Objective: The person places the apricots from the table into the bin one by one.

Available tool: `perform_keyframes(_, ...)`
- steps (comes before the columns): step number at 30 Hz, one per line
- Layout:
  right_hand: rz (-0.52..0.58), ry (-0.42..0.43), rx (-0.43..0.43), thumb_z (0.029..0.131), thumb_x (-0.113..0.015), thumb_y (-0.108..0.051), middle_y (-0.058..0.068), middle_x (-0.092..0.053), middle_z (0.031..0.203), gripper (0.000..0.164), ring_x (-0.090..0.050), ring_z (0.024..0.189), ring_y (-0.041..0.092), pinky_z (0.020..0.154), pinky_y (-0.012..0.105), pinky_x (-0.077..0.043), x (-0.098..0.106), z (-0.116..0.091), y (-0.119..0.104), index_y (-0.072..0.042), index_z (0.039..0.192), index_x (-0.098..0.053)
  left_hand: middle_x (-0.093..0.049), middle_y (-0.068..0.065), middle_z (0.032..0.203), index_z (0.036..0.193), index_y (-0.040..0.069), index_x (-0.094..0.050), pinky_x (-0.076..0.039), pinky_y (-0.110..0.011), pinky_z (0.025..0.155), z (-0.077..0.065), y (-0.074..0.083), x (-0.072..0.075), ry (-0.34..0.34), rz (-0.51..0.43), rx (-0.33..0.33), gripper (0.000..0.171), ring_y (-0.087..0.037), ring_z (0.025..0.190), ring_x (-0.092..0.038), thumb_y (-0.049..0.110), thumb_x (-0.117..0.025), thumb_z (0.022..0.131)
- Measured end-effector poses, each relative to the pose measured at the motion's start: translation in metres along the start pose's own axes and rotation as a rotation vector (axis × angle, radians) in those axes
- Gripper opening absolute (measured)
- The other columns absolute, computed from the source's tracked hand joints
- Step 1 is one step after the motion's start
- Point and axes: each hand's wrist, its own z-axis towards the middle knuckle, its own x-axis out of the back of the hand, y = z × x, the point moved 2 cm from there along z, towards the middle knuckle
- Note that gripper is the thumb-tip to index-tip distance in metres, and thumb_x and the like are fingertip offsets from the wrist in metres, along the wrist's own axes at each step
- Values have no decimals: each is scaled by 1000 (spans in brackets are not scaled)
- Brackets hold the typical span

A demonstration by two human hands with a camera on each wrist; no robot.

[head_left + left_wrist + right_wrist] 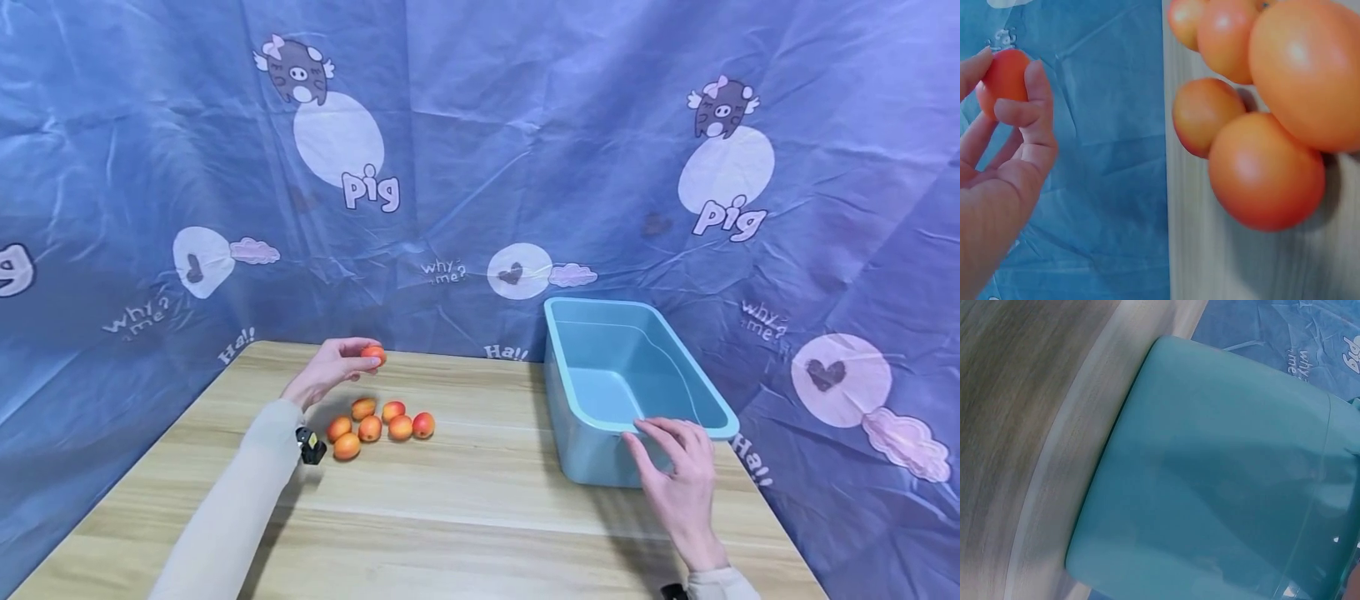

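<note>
My left hand (333, 367) is raised above the far left of the table, pinching a small orange-red fruit (373, 355) between thumb and fingers. The left wrist view shows this same fruit (1005, 81) at the fingertips. Below and to the right of that hand, several similar fruits (370, 428) lie in a loose cluster on the wood. On the right side stands a blue-green plastic bin (564, 417), and its visible inside holds nothing. My right hand (684, 479) holds the bin's near rim, thumb outside and fingertips over the edge. Only a sliver of that hand shows in the right wrist view.
A light wood-grain table (465, 533) carries everything. Behind it and at both sides hangs a blue cloth (465, 125) printed with pigs and words. The bin stands close to the cloth at the table's back right.
</note>
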Motion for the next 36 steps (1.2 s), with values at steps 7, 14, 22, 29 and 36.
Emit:
perform_keyframes(7,-6,4,-7,88,-70,-46,20,-67,84,50,-51,86,37,101,21,-31,-1,1,-3,3,85,-75,-72,-14,112,128,7,-61,-50,-39,87,1,8,-12,-51,26,-18,50,-25,98,-68,24,-78,84)
perform_keyframes(14,-17,0,-9,88,-70,-48,19,-67,84,50,-52,88,38,102,21,-31,-1,0,0,2,85,-76,-72,-11,113,124,10,-64,-50,-45,95,7,15,-26,-120,4,-47,47,-27,103,-69,27,-79,82)
perform_keyframes(22,-14,-6,-13,87,-70,-47,19,-67,85,50,-52,88,38,103,21,-31,-2,-1,0,2,86,-76,-73,-4,112,129,1,-60,-51,-34,95,11,26,-48,-153,-25,-103,52,-22,106,-68,19,-79,83)
perform_keyframes(29,-16,-1,-10,88,-69,-47,20,-67,84,50,-52,89,39,105,24,-31,0,1,-3,2,86,-76,-74,-5,109,122,6,-66,-51,-33,96,23,36,-76,-168,13,-106,45,-18,102,-69,21,-80,82)
perform_keyframes(36,-22,12,4,89,-68,-47,20,-67,84,51,-52,87,39,107,25,-33,0,0,-5,3,85,-75,-74,-5,108,118,7,-68,-52,-33,92,30,43,-104,-158,12,-186,39,-17,100,-69,22,-79,83)
